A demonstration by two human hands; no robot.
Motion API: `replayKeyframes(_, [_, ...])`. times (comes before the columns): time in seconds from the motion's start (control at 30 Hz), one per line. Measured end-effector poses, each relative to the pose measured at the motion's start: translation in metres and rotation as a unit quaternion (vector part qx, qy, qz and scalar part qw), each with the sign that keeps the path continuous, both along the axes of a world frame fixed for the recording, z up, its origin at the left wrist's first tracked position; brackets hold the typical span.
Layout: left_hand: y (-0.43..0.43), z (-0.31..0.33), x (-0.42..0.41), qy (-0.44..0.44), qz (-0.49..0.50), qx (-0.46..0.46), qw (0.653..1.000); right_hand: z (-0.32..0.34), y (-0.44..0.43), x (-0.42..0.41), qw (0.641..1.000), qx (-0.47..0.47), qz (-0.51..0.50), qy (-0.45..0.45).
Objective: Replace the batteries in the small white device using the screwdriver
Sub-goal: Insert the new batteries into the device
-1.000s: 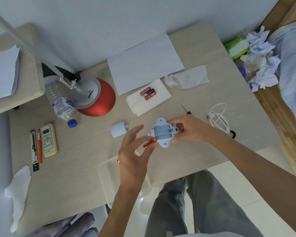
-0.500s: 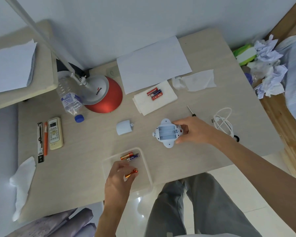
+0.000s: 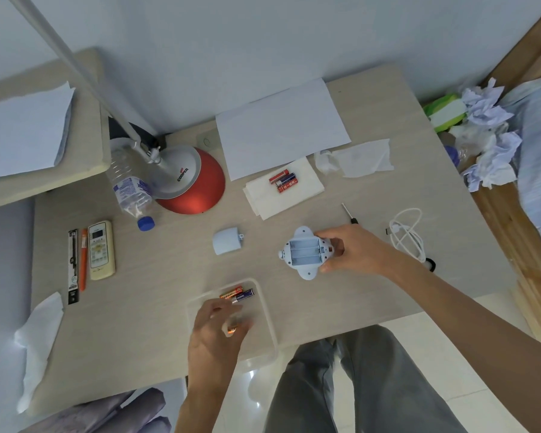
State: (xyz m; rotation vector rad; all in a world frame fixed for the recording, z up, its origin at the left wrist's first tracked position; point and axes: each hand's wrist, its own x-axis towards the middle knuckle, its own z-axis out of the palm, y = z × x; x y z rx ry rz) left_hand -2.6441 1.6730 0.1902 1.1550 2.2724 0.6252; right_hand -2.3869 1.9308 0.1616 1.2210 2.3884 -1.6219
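1. Three bays in the device (image 3: 303,252) face up and stand empty in the head view, the only view you have. It lies back-up on the counter (image 3: 169,276), ahead of you and to the right, so the slots are open to load from above.
2. Your right hand (image 3: 352,251) is clamped on the device's right edge, thumb at the near side and fingers curled over the far side. I judge that grip is there to stop the device sliding while cells go in.
3. Your left hand (image 3: 216,335) hangs over the clear tray (image 3: 270,323) at the near edge of the counter. An orange cell (image 3: 231,331) shows at its fingertips. Motion blur hides whether the fingers pinch it or it lies loose in the tray, so I cannot tell if that hand is together or apart.
4. Two spent cells (image 3: 238,295) lie side by side at the tray's far end, probably put there so they can't be mixed up with the good ones.
5. The fresh cells (image 3: 284,182) sit on a folded tissue (image 3: 281,201) behind the device, well apart from the tray. That is the likely next reach for your left hand.
6. The cover (image 3: 227,245) lies on the counter left of the device, and the screwdriver (image 3: 349,214) lies just behind your right hand. Both are near for closing up.
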Motion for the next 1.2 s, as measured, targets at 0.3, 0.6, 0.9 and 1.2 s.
replayKeyframes(0.3, [0.160, 0.040, 0.000, -0.034, -0.083, 0.146, 0.985, 0.005, -0.006, -0.001, 1.000, -0.006, -0.012, 0.011])
replayKeyframes(0.6, [0.291, -0.025, -0.018, 0.113, -0.228, 0.086, 0.963, -0.003, -0.009, 0.000, 1.000, -0.015, -0.021, 0.000])
replayKeyframes(0.9, [0.321, -0.039, -0.025, 0.147, -0.279, 0.002, 0.949, -0.002, -0.009, -0.004, 0.999, -0.006, -0.019, -0.033])
replayKeyframes(1.2, [0.279, 0.012, -0.026, 0.021, -0.292, 0.075, 0.953, -0.001, -0.009, -0.005, 1.000, -0.007, -0.023, -0.018])
